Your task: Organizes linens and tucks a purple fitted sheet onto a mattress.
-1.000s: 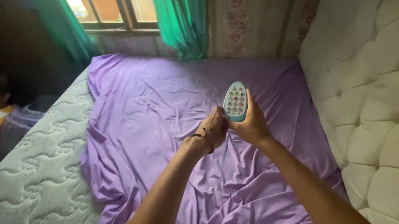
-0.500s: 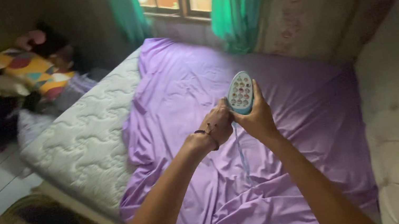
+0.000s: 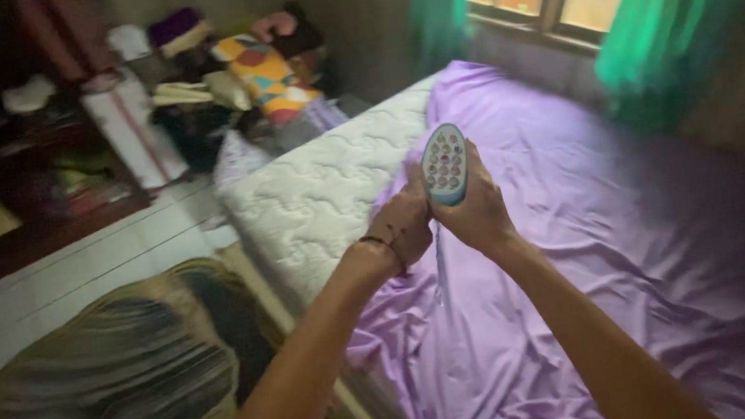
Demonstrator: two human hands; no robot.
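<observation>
Smooth plastic toy phone point(image 3: 444, 163); sheeny purple sheet point(image 3: 596, 234); quilted mattress point(image 3: 321, 198)

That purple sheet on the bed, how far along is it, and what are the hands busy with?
Done: the purple sheet lies over most of the mattress, though wrinkled. In hand: both the left hand and right hand hold an oval blue toy phone with coloured buttons above the bed. Left: the mattress's near end is bare, and the sheet's edge hangs loose there.

You hold a small oval, light-blue toy remote point(image 3: 444, 164) with rows of coloured buttons upright, button face toward you.
</observation>
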